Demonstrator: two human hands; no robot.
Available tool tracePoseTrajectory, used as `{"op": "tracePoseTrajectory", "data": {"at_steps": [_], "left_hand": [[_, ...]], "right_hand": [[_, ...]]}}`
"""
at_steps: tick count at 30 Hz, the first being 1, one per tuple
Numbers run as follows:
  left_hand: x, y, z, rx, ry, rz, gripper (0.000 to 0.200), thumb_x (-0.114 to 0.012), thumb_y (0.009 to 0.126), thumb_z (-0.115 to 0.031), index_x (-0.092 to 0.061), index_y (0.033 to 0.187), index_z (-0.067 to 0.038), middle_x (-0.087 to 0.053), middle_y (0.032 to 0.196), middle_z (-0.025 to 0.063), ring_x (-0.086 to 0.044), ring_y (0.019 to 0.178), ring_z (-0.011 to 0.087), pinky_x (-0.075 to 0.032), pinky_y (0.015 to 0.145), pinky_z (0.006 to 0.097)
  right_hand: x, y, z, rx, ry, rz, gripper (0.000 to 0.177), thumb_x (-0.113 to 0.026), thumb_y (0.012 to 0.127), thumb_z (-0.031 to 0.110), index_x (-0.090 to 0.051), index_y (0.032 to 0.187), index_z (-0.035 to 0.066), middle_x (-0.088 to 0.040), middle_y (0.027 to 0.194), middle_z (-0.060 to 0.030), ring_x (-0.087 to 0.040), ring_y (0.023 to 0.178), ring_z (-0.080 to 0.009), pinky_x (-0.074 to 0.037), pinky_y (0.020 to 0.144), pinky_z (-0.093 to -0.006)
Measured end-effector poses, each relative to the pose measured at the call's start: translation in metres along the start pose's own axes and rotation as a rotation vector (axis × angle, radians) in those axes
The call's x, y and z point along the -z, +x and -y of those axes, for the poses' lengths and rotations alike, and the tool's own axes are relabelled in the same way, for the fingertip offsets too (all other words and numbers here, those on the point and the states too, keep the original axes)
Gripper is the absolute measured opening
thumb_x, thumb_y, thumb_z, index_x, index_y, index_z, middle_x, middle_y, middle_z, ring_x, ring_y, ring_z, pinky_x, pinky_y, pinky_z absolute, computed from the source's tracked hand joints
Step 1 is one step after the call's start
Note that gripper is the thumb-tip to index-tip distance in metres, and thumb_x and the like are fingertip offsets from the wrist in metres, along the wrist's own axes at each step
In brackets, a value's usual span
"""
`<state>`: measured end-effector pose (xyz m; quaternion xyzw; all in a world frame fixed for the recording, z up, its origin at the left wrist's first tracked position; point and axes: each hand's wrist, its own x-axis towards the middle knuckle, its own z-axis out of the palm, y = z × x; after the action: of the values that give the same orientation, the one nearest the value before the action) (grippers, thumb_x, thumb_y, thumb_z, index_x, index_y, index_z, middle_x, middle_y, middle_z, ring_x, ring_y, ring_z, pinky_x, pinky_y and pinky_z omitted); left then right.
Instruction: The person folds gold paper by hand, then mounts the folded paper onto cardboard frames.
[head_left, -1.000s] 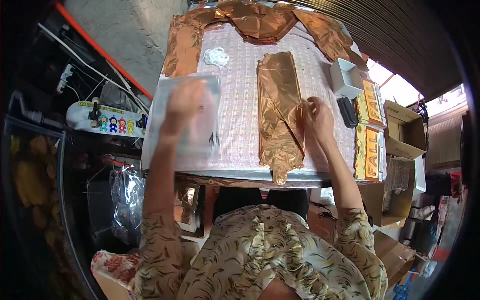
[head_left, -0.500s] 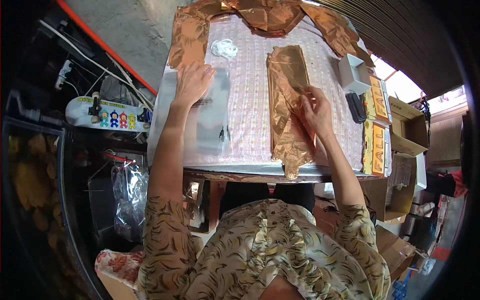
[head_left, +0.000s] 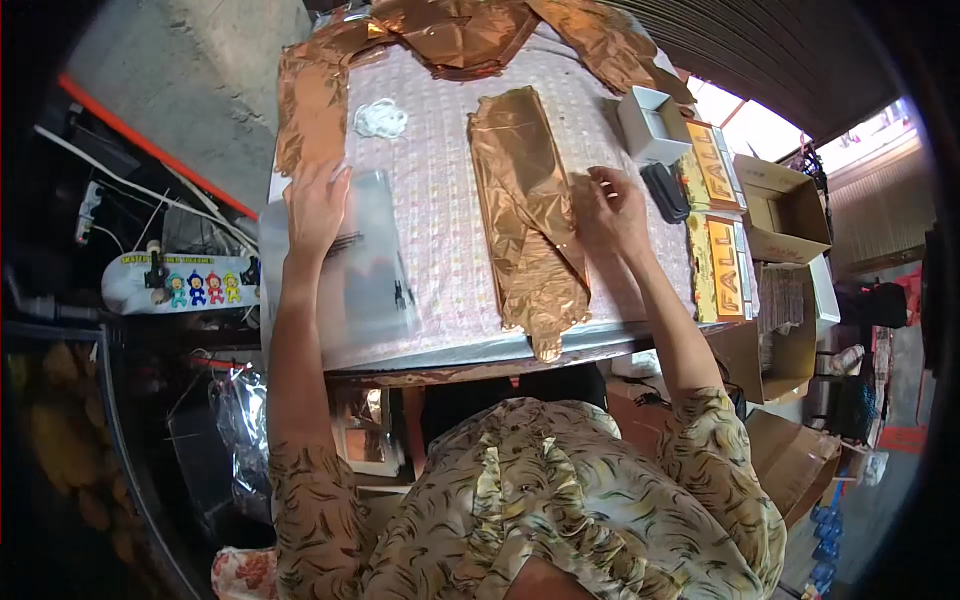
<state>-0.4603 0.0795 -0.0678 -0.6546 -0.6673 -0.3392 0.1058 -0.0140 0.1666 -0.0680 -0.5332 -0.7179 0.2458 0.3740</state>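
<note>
A stack of clear plastic sleeves [head_left: 375, 270] lies at the left of the cloth-covered table, with my left hand [head_left: 317, 208] flat over its top left part, fingers spread. Beside a folded copper-coloured foil piece [head_left: 517, 150], just off its right edge, is my right hand [head_left: 618, 212]. Its fingers are loosely bent and apart, with nothing visible between them. The foil piece lies lengthwise, its narrow tip over the table's front edge. A small white coil of string [head_left: 380, 118] rests between the sleeves and the foil at the back.
More copper foil [head_left: 455, 38] spans the table's far side. On the right are a white box [head_left: 655, 125], a black case [head_left: 665, 192] and two boxes marked FALL [head_left: 716, 268]. Cardboard boxes [head_left: 782, 205] stand beyond. A skateboard [head_left: 190, 283] is at the left.
My right hand has come off the folded foil and moved right of it. The whole view has shifted and turned slightly, while my left hand stays on the sleeves.
</note>
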Motion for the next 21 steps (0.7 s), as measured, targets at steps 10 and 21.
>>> {"op": "tracePoseTrajectory", "data": {"at_steps": [10,21], "left_hand": [[-0.058,0.012,-0.127,0.211,-0.539,0.289,0.021,-0.069,0.092,-0.005,-0.072,0.112,0.001,-0.071,0.098,0.0158,-0.072,0.089,0.0258,-0.058,0.077,0.0344],[-0.089,0.009,-0.166,0.07,-0.433,0.243,0.027,-0.067,0.086,0.006,-0.065,0.113,0.001,-0.064,0.106,0.0164,-0.068,0.092,0.0303,-0.056,0.081,0.0386]], "right_hand": [[-0.074,0.014,0.079,0.361,-0.422,0.096,0.038,-0.078,0.084,0.028,-0.06,0.105,0.002,-0.064,0.103,-0.0198,-0.067,0.091,-0.0385,-0.056,0.078,-0.047],[-0.095,0.032,0.063,0.265,-0.417,0.106,0.028,-0.074,0.081,0.019,-0.062,0.097,-0.001,-0.068,0.096,-0.0241,-0.071,0.09,-0.0399,-0.057,0.077,-0.0486]]}}
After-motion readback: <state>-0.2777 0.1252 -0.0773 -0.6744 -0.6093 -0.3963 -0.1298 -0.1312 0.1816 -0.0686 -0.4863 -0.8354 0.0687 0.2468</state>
